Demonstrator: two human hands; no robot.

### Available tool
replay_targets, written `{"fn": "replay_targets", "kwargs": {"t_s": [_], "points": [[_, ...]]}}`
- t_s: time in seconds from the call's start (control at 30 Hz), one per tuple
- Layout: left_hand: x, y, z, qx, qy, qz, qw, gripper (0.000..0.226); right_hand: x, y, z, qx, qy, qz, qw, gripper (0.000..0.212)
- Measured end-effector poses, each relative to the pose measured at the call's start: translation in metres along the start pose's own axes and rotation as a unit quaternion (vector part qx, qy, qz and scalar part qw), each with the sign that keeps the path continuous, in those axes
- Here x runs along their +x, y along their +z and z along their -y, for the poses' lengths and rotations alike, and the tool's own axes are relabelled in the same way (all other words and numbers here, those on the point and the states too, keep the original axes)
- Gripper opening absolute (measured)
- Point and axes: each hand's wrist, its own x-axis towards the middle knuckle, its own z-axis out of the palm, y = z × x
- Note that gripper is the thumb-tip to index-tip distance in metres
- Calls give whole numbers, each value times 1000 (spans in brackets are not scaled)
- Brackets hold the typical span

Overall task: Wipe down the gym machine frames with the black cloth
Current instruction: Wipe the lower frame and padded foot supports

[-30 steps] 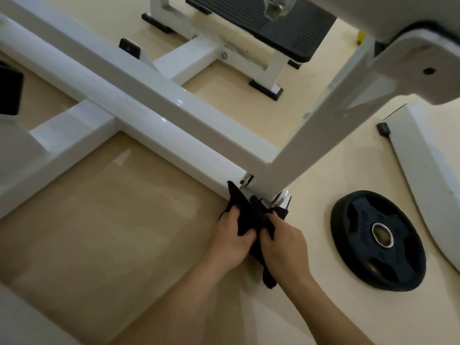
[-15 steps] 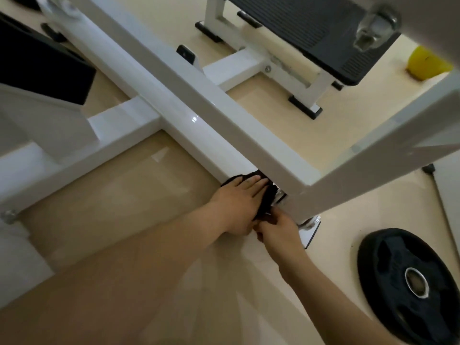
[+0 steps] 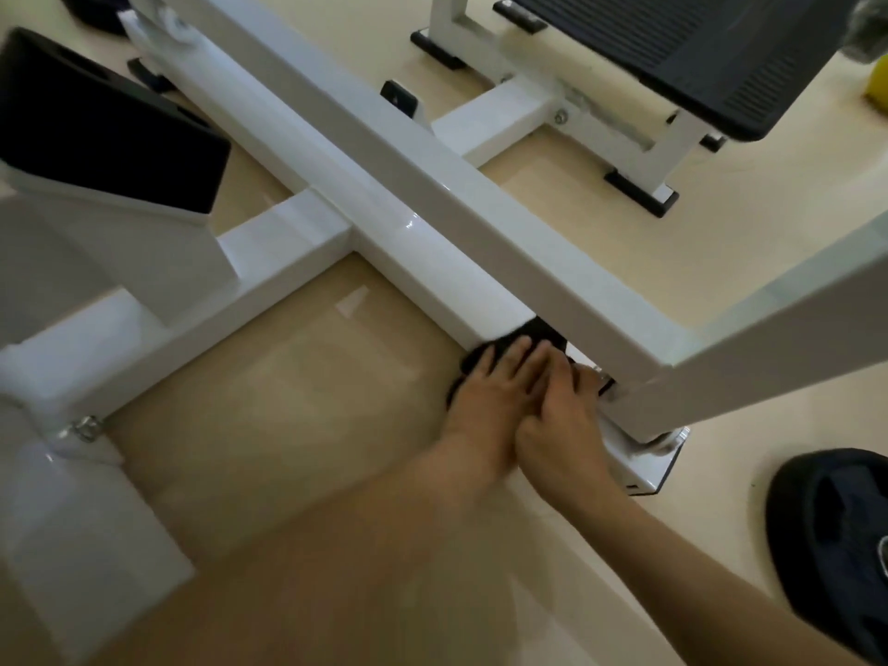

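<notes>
The black cloth (image 3: 499, 350) lies draped over the low white frame bar (image 3: 418, 262) near its right end, under a higher white beam (image 3: 432, 175). My left hand (image 3: 490, 396) presses flat on the cloth with straight fingers. Beside it my right hand (image 3: 569, 401) rests on the same bar end, its fingers reaching under the upper beam toward the cloth's right edge. The fingertips of my right hand are partly hidden, so its hold is unclear. Most of the cloth is covered by my hands.
A black weight plate (image 3: 836, 540) lies on the beige floor at lower right. A black ribbed footplate (image 3: 682, 45) on white legs stands at the back right. A black pad (image 3: 96, 122) sits at upper left. A yellow object (image 3: 877, 84) shows at the right edge.
My view has shifted closer and to the left. My left hand went from gripping the bunched cloth to pressing it flat on the bar, and my right hand has moved up beside it.
</notes>
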Motion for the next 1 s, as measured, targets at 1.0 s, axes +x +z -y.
{"fn": "replay_targets", "kwargs": {"t_s": [1.0], "points": [[-292,-114,158,-713,-326,-121,609,50,-34,60,182,349,-12,463,814,32]]}}
